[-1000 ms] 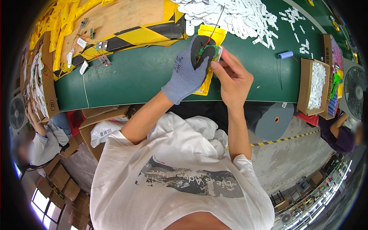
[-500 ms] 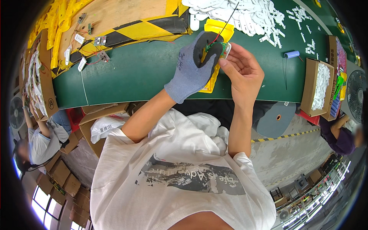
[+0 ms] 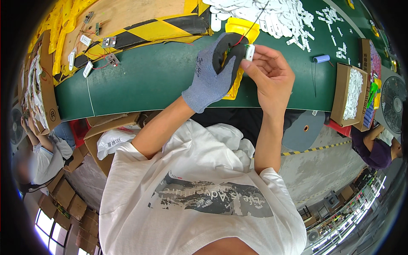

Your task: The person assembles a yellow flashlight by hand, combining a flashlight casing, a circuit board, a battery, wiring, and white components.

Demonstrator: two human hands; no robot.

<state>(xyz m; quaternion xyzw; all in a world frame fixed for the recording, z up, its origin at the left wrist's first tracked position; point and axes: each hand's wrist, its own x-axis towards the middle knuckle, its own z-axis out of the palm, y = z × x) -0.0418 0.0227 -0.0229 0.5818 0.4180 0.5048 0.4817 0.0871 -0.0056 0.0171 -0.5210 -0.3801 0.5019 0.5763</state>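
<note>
My left hand (image 3: 212, 71), in a blue-grey glove with a dark palm, is closed around a small green circuit board. Most of that board is hidden by the glove; a red wire (image 3: 241, 41) and a long black wire (image 3: 258, 20) rise from it. Between the thumb and fingers of my bare right hand (image 3: 274, 78) is a small white plastic piece (image 3: 250, 52). It sits right against the gloved fingertips at the board's edge. Under both hands a yellow plastic housing (image 3: 243, 28) lies on the green table (image 3: 144, 78), partly covered.
White plastic parts (image 3: 272, 19) are heaped at the back. A blue cylindrical cell (image 3: 321, 58) with wires lies to the right, near a cardboard box (image 3: 340, 95) of white pieces. Wired modules (image 3: 109, 42) rest on the striped board at left. Other people sit at both sides.
The white piece has turned and shows more of its face beside the gloved fingers. Less of the green board is visible now. Both hands stay close together over the yellow housing.
</note>
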